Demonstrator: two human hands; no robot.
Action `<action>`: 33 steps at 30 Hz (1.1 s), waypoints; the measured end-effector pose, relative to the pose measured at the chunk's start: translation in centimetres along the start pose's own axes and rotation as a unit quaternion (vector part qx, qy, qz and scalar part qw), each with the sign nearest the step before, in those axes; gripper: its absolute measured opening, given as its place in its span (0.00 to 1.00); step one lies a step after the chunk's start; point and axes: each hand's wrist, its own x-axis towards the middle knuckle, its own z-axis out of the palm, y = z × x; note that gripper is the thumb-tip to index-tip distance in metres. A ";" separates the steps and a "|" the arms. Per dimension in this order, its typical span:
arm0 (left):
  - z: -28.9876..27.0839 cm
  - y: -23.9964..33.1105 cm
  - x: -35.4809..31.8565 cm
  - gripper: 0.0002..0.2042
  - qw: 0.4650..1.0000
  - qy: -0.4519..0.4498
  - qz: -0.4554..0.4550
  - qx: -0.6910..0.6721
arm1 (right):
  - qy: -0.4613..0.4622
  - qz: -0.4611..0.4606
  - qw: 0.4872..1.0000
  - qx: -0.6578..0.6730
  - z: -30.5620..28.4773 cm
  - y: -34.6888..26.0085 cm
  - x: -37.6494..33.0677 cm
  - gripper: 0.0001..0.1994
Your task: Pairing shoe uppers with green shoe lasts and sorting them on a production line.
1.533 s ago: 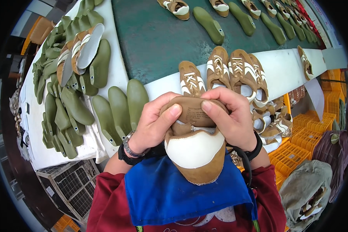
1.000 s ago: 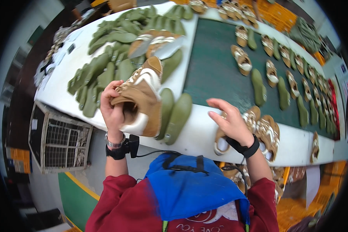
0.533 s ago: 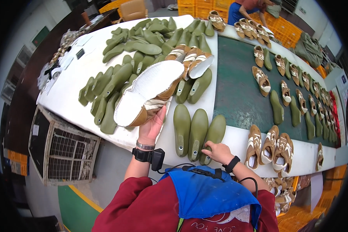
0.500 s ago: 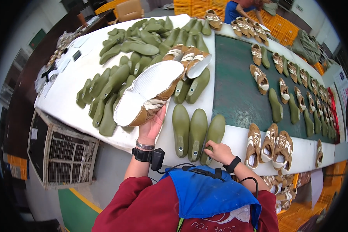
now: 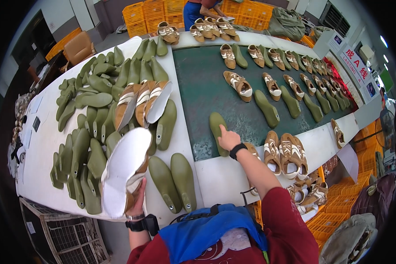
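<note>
My left hand [image 5: 138, 198] grips a brown shoe upper [image 5: 143, 169] from below, its white underside [image 5: 126, 165] turned up. On the near end of the green belt lies a green shoe last [image 5: 216, 127]. My right hand [image 5: 229, 140] is closed at its side, index finger laid along it; the other fingertips are partly hidden. Two more green lasts [image 5: 182, 180] lie side by side on the white table between my arms. Beyond the held upper, several brown-and-white uppers [image 5: 143, 103] rest on top of lasts.
Many green lasts [image 5: 97, 100] are heaped on the white table [image 5: 44, 132] at left. Rows of shoes and lasts stand on the green belt [image 5: 202, 88]. Finished-looking shoes [image 5: 290, 154] sit on the near ledge. Another person [image 5: 198, 11] works at the far end by orange crates [image 5: 134, 17].
My right hand has carried one last from beside the other two onto the green belt. The left hand still holds the upper, now tilted more upright. My view has swung right.
</note>
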 end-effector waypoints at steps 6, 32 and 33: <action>-1.9 -0.1 -1.7 0.28 0.936 -0.189 0.087 0.283 | 0.001 -0.023 1.000 -0.014 1.4 2.2 8.6 0.30; 0.6 1.3 -7.1 0.10 0.371 -0.001 0.428 0.824 | 0.164 -0.227 0.958 0.068 -3.7 -23.0 19.3 0.17; 0.4 1.4 -7.4 0.09 0.351 0.009 0.438 0.828 | 0.173 -0.224 0.959 0.020 -3.4 -22.8 20.6 0.17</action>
